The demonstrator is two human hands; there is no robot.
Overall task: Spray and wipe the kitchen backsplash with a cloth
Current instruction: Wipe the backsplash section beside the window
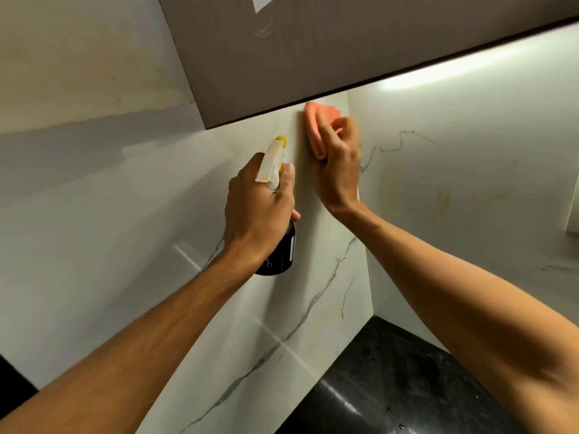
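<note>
The right hand (340, 166) presses the folded pink cloth (316, 130) to the backsplash (438, 183) just under the cabinet (313, 57); the left hand (258, 208) grips the spray bottle (277, 214); better to wipe with flat, overlapping strokes, nozzle aimed aside.

The glossy white stone-look backsplash (125, 214) carries thin grey veins. They run diagonally on the near left panel and as a jagged line on the right panel, where faint yellowish-brown smears also show. The folded soft cloth (315, 130) is salmon pink. The cylindrical plastic spray bottle (283, 252) has a black body, a white trigger head tinged yellow-brown and a bright yellow nozzle tip. The flat matt wall cabinet (313, 51) is greyish brown, with a white paper patch (261, 1) at its far edge. The polished stone countertop (391, 371), near right, is black with fine pale speckles.
</note>
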